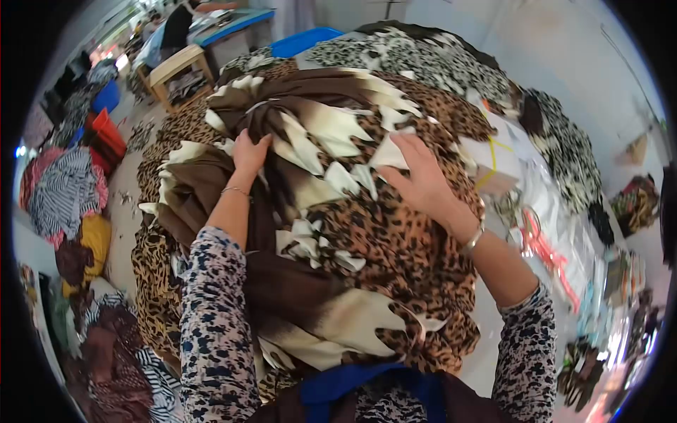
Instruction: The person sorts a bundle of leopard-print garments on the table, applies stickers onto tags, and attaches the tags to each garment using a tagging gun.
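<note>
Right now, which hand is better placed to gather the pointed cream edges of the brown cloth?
Probably the right hand: it looks open beside the cream edges; the left hand is on bunched brown cloth.

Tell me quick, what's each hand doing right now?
Left hand: partly curled at the brown cloth; its grip can't be told.
Right hand: open, thumb and fingers apart, beside a pale cloth piece.

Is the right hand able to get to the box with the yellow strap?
Probably yes: the box sits off beside the right hand, with just some leopard-print cloth in between.
</note>
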The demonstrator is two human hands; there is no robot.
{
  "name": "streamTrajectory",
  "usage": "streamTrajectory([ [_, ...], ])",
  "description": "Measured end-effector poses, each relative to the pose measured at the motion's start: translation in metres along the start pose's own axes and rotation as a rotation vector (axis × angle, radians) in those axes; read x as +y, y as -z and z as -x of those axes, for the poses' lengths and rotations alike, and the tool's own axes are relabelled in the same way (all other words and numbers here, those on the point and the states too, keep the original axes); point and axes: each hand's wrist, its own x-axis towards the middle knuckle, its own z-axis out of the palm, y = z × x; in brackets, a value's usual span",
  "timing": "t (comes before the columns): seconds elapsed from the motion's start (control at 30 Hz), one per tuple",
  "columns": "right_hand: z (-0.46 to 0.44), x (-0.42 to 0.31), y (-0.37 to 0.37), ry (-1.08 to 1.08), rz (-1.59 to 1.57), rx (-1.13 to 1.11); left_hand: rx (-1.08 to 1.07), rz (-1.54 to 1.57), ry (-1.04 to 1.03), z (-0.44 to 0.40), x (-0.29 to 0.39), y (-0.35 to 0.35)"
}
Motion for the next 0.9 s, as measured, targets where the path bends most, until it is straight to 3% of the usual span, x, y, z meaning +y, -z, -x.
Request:
streamTrajectory([
  [0.03, -0.028, -0.004, -0.011, 0.036, 0.035, -0.008, 0.077, -0.249, -0.052, 0.011, 0.023, 0.017],
  [0.13, -0.105, -0.017, -0.046, 0.158, 0.181, -0.044, -0.242, 0.26, 0.327, -0.012, 0.013, 0.021],
  [0.2, -0.146, -0.022, -0.077, 0.186, 0.326, -0.062, -0.218, 0.14, 0.267, -0.026, 0.002, 0.017],
  [0.33, -0.19, -0.017, -0.111, -0.082, 0.274, -0.54, -0.165, -0.332, 0.068, -0.031, 0.012, 0.007],
  [0.43, -0.193, 0.008, -0.141, -0.155, 0.384, -0.422, -0.165, -0.3, 0.063, -0.037, 0.015, 0.004],
  [0.5, -0.193, 0.016, -0.153, -0.168, 0.402, -0.368, -0.156, -0.001, 0.316, -0.045, 0.005, -0.003],
  [0.57, -0.197, 0.008, -0.146, -0.205, 0.339, -0.415, -0.254, -0.011, 0.344, -0.058, -0.007, -0.009],
  [0.67, -0.189, 0.011, -0.144, -0.213, 0.08, -0.437, -0.371, 0.534, 0.475, -0.06, -0.018, -0.015],
  [0.73, -0.182, 0.023, -0.16, -0.191, -0.159, -0.4, -0.382, 0.603, 0.373, -0.064, -0.031, -0.023],
  [0.77, -0.176, 0.006, -0.144, -0.335, -0.29, -0.478, -0.405, 0.611, 0.324, -0.063, -0.033, -0.024],
  [0.83, -0.162, 0.02, -0.152, -0.288, -0.664, -0.51, -0.672, 1.098, 0.485, -0.06, -0.037, -0.029],
  [0.9, -0.137, -0.003, -0.124, -0.282, -0.934, -0.476, -0.711, 1.231, 0.369, -0.05, -0.038, -0.033],
])
